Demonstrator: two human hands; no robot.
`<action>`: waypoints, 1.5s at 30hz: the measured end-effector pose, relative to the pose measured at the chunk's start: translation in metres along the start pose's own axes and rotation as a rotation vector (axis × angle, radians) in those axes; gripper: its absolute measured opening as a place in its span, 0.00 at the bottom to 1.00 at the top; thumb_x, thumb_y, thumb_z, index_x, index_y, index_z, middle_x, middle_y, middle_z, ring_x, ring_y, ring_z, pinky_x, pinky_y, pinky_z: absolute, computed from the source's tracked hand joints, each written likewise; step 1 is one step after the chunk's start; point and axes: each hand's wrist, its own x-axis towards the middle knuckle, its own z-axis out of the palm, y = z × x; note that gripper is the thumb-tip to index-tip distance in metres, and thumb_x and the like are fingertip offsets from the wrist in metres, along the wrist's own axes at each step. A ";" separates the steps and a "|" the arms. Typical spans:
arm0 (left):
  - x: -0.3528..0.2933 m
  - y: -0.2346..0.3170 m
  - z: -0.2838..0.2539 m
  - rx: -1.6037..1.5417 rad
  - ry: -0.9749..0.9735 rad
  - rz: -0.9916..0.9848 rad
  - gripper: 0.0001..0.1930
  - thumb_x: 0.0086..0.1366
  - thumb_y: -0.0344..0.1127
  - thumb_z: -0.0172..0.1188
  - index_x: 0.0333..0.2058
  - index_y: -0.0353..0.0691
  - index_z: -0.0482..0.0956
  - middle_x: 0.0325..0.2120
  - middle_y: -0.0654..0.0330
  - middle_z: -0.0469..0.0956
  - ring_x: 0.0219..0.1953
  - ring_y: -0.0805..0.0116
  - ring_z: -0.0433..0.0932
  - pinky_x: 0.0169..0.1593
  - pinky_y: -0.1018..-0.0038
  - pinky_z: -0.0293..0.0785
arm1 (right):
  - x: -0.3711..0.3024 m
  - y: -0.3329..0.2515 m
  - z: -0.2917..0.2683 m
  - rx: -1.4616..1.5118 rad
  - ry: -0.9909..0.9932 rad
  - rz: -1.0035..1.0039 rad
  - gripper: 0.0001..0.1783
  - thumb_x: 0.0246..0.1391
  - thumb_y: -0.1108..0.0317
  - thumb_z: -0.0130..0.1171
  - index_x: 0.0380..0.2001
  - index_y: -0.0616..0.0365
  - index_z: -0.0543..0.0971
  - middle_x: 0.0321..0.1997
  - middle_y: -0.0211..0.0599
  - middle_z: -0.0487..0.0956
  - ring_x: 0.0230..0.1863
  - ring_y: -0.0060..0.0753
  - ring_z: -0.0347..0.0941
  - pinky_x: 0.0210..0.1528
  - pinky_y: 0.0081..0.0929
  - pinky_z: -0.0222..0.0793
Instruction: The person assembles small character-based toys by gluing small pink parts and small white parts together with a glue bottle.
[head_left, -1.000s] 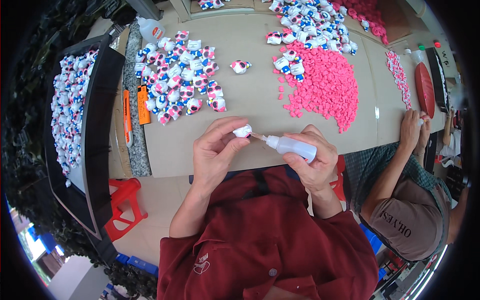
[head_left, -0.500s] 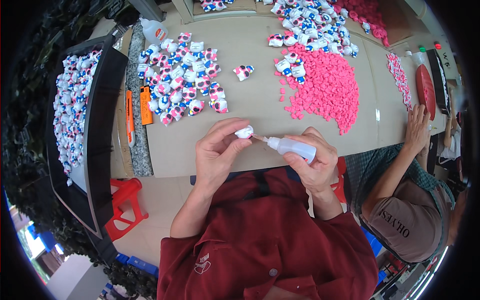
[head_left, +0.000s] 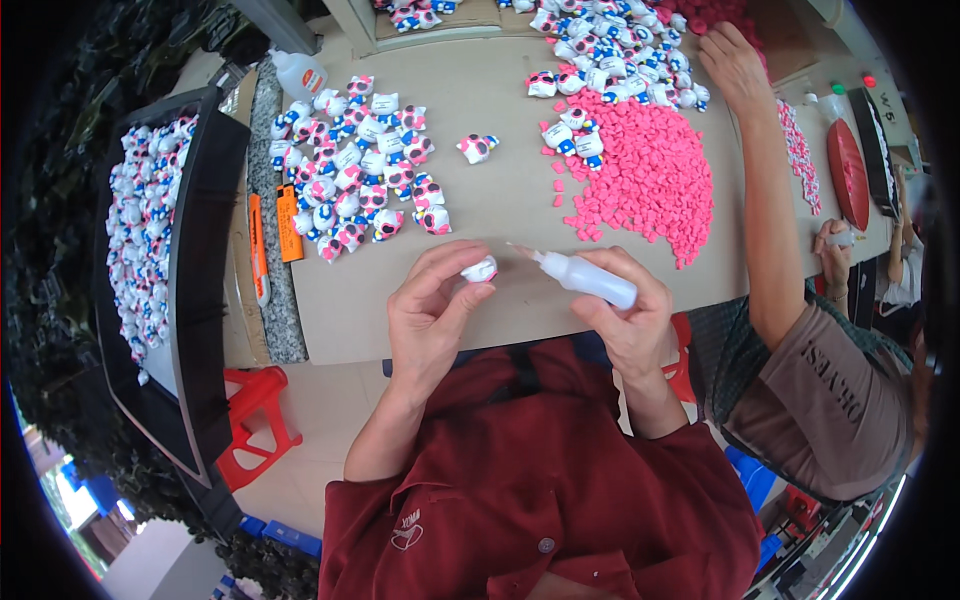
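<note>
Between the thumb and fingers of my left hand (head_left: 430, 310) is a small white-and-pink figurine (head_left: 481, 270). My right hand (head_left: 632, 310) grips a translucent squeeze bottle (head_left: 590, 280) with a thin nozzle, lying nearly level. Its tip points left and stands a little apart from the figurine. Beyond my hands, a single figurine (head_left: 477, 148) lies alone on the table. Past my left hand spreads a group of painted figurines (head_left: 365, 160), white, pink and blue. Farther right is a heap of small pink pieces (head_left: 640, 175), with several figurines on its left side.
A black bin (head_left: 190, 290) of figurines stands at left. Near it lie an orange cutter (head_left: 258, 245), an orange box-like item (head_left: 289, 222) and a white bottle (head_left: 299, 73). More figurines (head_left: 620, 50) are piled at the back. At right, a co-worker's arm (head_left: 765, 200) reaches across the table.
The bottle's nozzle has drawn away from the figurine, up and to the right. The figurine has tilted slightly in my left fingers. The co-worker's arm has reached toward the back of the table.
</note>
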 end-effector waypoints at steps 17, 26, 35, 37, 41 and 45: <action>-0.033 0.003 0.000 -0.103 -0.037 -0.277 0.17 0.57 0.17 0.57 0.46 0.30 0.74 0.42 0.56 0.73 0.42 0.66 0.78 0.46 0.74 0.77 | 0.008 0.010 -0.014 -0.631 0.160 -0.171 0.11 0.44 0.74 0.64 0.35 0.61 0.79 0.31 0.37 0.78 0.35 0.35 0.72 0.38 0.29 0.67; -0.025 0.003 0.012 -0.057 -0.081 -0.351 0.17 0.58 0.16 0.57 0.46 0.31 0.75 0.43 0.58 0.72 0.42 0.69 0.77 0.47 0.77 0.75 | 0.024 0.017 -0.024 -0.771 0.040 -0.137 0.06 0.43 0.75 0.62 0.28 0.60 0.80 0.27 0.36 0.77 0.32 0.38 0.72 0.36 0.31 0.67; -0.025 0.000 0.015 0.095 -0.099 -0.165 0.17 0.58 0.18 0.58 0.47 0.32 0.75 0.47 0.56 0.71 0.42 0.71 0.77 0.44 0.79 0.75 | 0.018 0.008 -0.021 -0.593 -0.056 -0.159 0.04 0.45 0.77 0.61 0.27 0.63 0.77 0.27 0.36 0.76 0.31 0.38 0.72 0.33 0.28 0.67; -0.025 -0.001 0.019 0.093 -0.076 -0.171 0.17 0.58 0.18 0.58 0.47 0.32 0.75 0.46 0.56 0.71 0.41 0.71 0.77 0.44 0.79 0.75 | 0.013 0.011 -0.018 -0.597 -0.051 -0.158 0.04 0.47 0.77 0.60 0.29 0.63 0.76 0.27 0.35 0.77 0.30 0.33 0.73 0.32 0.25 0.67; -0.024 0.004 0.023 0.040 -0.006 -0.280 0.15 0.58 0.18 0.58 0.45 0.33 0.75 0.43 0.58 0.74 0.40 0.72 0.78 0.44 0.78 0.76 | 0.002 0.009 -0.009 -0.137 0.012 0.150 0.07 0.51 0.78 0.59 0.34 0.64 0.73 0.28 0.33 0.78 0.31 0.20 0.74 0.33 0.18 0.69; -0.024 0.001 0.024 0.039 -0.032 -0.228 0.14 0.57 0.18 0.58 0.43 0.33 0.75 0.40 0.58 0.76 0.40 0.72 0.78 0.44 0.78 0.76 | -0.003 -0.002 -0.003 -0.077 -0.149 0.148 0.09 0.52 0.78 0.59 0.36 0.64 0.72 0.29 0.31 0.78 0.32 0.16 0.74 0.34 0.16 0.70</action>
